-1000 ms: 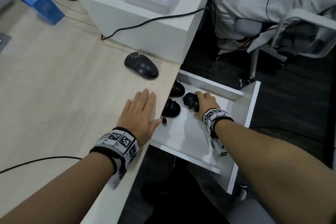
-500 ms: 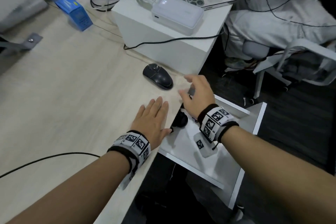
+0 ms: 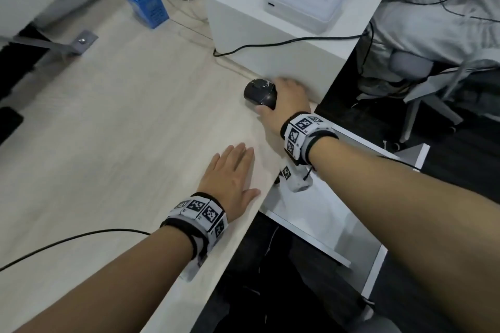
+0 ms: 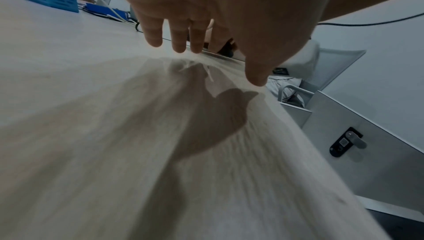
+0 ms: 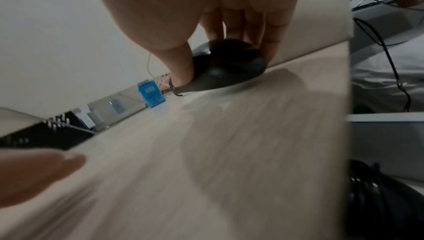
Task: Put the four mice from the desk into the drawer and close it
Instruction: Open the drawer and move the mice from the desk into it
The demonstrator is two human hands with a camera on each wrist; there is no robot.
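A black mouse (image 3: 259, 92) lies on the light wooden desk (image 3: 121, 130) beside a white box. My right hand (image 3: 284, 101) grips it, thumb on its near side and fingers over its far side; the right wrist view shows the same mouse (image 5: 227, 66) pinched between thumb and fingers. My left hand (image 3: 232, 173) rests flat on the desk near its right edge, fingers straight. The white drawer (image 3: 319, 222) stands pulled out below the desk edge. My right forearm covers most of its inside. Another dark mouse (image 5: 378, 196) shows in the drawer at the right wrist view's lower right.
A white box (image 3: 276, 27) with a white device and a phone on top stands just behind the mouse. A blue carton (image 3: 144, 4) and cables lie at the back. A black cable (image 3: 67, 238) crosses the near desk. An office chair (image 3: 433, 73) stands to the right.
My right hand left the drawer, rose over the desk edge and took hold of the mouse on the desk. My left hand stayed flat on the desk.
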